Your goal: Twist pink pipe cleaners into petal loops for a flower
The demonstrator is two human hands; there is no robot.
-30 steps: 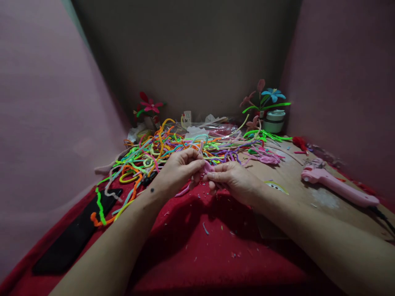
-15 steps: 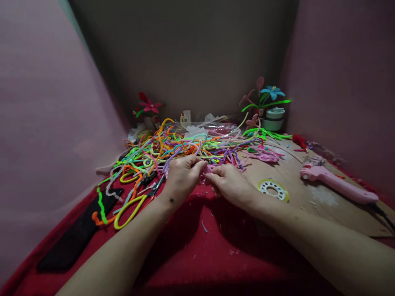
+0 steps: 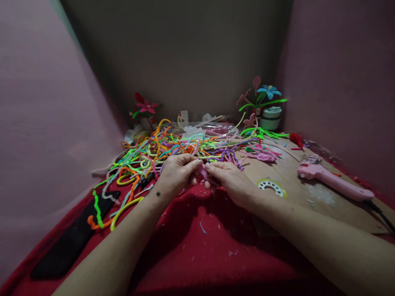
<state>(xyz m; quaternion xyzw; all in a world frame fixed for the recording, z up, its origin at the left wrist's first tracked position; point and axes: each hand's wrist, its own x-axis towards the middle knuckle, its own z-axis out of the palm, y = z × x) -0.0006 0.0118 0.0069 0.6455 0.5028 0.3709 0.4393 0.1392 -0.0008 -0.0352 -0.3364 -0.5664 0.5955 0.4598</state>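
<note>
Both hands met over the red cloth (image 3: 197,257), out past its middle and left of the board (image 3: 299,216). Between them was a small pink piece (image 3: 203,172), held above the cloth just short of the pile of stems (image 3: 173,144). The left hand (image 3: 179,170) pinched the piece's left side between thumb and forefinger; the right hand (image 3: 230,176) pinched its right side the same way. The other fingers curled under, partly hidden, so how closely they pressed together could not be told.

The stems spread in many colours toward the cloth's far edge, some trailing to its left edge, where a black slab (image 3: 69,242) lay slantwise. A yellow loop (image 3: 119,211) showed beside the left forearm. Scraps (image 3: 203,227) dotted the cloth below the hands.

On the board, the tape (image 3: 280,190) lay near the left edge, just beyond the right forearm, and the glue gun (image 3: 336,181) near the right edge. A pink bundle (image 3: 267,155) rested toward the board's far left corner. Behind that stood a blue flower (image 3: 269,91) and a lidded pot (image 3: 270,119).
</note>
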